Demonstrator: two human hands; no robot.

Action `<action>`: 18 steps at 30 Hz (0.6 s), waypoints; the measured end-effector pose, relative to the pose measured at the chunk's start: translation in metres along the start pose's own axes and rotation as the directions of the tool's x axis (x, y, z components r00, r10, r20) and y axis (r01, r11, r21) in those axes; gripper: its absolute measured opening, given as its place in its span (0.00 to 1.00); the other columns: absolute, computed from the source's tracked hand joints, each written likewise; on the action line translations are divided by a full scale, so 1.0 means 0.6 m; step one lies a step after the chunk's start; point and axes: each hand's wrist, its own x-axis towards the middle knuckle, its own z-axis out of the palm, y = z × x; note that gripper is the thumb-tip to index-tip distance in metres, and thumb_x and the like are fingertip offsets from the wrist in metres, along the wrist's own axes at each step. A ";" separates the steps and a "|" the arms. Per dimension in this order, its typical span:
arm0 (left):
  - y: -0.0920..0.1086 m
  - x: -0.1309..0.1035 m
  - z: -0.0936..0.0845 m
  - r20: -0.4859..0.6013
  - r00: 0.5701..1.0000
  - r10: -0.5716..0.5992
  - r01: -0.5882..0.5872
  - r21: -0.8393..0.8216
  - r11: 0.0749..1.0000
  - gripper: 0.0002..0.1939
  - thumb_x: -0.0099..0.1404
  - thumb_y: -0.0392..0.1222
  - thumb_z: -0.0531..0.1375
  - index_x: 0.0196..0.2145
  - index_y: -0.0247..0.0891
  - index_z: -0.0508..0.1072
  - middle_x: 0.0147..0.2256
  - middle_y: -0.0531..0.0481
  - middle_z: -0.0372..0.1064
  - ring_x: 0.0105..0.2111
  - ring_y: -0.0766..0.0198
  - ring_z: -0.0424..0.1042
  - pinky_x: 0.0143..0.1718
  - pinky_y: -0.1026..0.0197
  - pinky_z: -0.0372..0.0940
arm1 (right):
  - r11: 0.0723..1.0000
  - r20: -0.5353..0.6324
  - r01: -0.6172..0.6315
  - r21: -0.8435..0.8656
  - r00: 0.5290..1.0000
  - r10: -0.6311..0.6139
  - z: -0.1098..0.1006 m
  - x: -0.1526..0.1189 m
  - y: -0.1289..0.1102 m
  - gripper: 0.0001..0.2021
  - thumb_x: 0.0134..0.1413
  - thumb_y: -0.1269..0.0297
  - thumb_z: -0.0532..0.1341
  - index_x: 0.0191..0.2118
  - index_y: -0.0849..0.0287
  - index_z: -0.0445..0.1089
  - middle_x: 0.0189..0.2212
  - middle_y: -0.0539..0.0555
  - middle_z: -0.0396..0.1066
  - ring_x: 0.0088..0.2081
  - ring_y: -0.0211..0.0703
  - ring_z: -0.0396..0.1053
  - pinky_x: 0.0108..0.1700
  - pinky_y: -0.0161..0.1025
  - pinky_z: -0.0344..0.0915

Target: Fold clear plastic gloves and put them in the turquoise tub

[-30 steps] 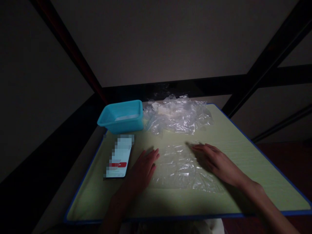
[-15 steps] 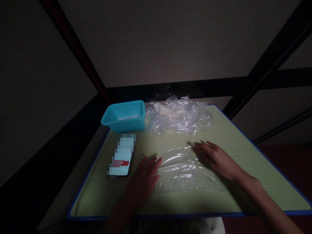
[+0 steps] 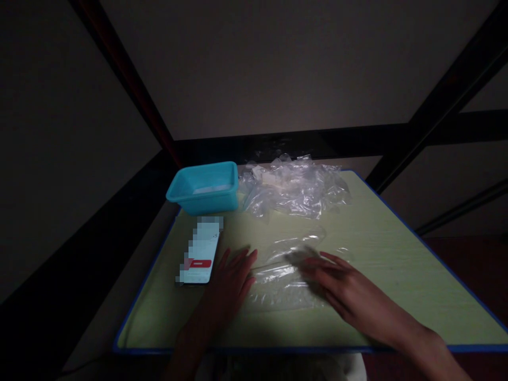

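A clear plastic bag [image 3: 278, 272] lies spread flat on the table in front of me, shiny and wrinkled. At its left edge rests my left hand [image 3: 232, 278], palm down with the fingers spread. My right hand [image 3: 337, 283] is over the bag's right part, fingers stretched out and slightly bent, with a dark shadow beneath them. Whether the right fingertips touch the plastic I cannot tell. Neither hand grips anything that I can see.
A phone [image 3: 200, 254] with a lit, partly blurred screen lies left of my left hand. Behind it stands a turquoise plastic basket [image 3: 210, 203]. A heap of crumpled clear bags [image 3: 297, 188] sits at the back of the pale green table [image 3: 405, 280], which has a blue edge.
My right hand has moved toward me and slightly left across the bag. My left hand has shifted a little left. The bag's wrinkles have changed, and its upper part shows a fold.
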 end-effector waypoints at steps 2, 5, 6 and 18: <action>-0.002 0.003 0.000 0.008 1.000 -0.004 0.004 0.000 1.000 0.21 0.67 0.37 0.48 0.58 0.37 0.53 0.56 0.43 0.61 0.59 0.58 0.56 0.60 0.42 0.48 | 0.999 0.061 0.040 0.015 0.997 -0.041 0.000 -0.003 -0.022 0.20 0.52 0.78 0.50 0.50 0.61 0.66 0.50 0.59 0.69 0.54 0.49 0.64 0.57 0.52 0.59; -0.007 0.005 0.001 0.002 1.000 -0.005 0.005 -0.006 1.000 0.21 0.67 0.37 0.47 0.58 0.38 0.52 0.56 0.42 0.61 0.59 0.58 0.56 0.60 0.42 0.48 | 0.999 0.091 0.046 0.028 0.995 -0.049 -0.001 -0.014 -0.033 0.22 0.49 0.79 0.51 0.50 0.60 0.68 0.50 0.58 0.69 0.54 0.49 0.64 0.58 0.51 0.59; -0.009 0.005 0.001 0.002 1.000 -0.007 0.007 -0.010 1.000 0.22 0.67 0.37 0.47 0.58 0.38 0.52 0.56 0.42 0.61 0.58 0.59 0.56 0.60 0.42 0.48 | 0.998 0.084 0.045 0.033 0.995 -0.047 -0.002 -0.020 -0.032 0.23 0.48 0.79 0.52 0.51 0.60 0.68 0.51 0.57 0.69 0.54 0.49 0.63 0.58 0.51 0.59; -0.012 -0.012 0.003 -0.010 1.000 -0.001 0.001 0.031 1.000 0.21 0.68 0.39 0.47 0.58 0.37 0.53 0.57 0.42 0.59 0.58 0.59 0.57 0.59 0.44 0.51 | 0.987 -0.031 -0.129 -0.097 0.992 0.126 0.006 -0.109 0.013 0.17 0.58 0.65 0.53 0.53 0.52 0.67 0.53 0.52 0.66 0.51 0.54 0.66 0.46 0.53 0.71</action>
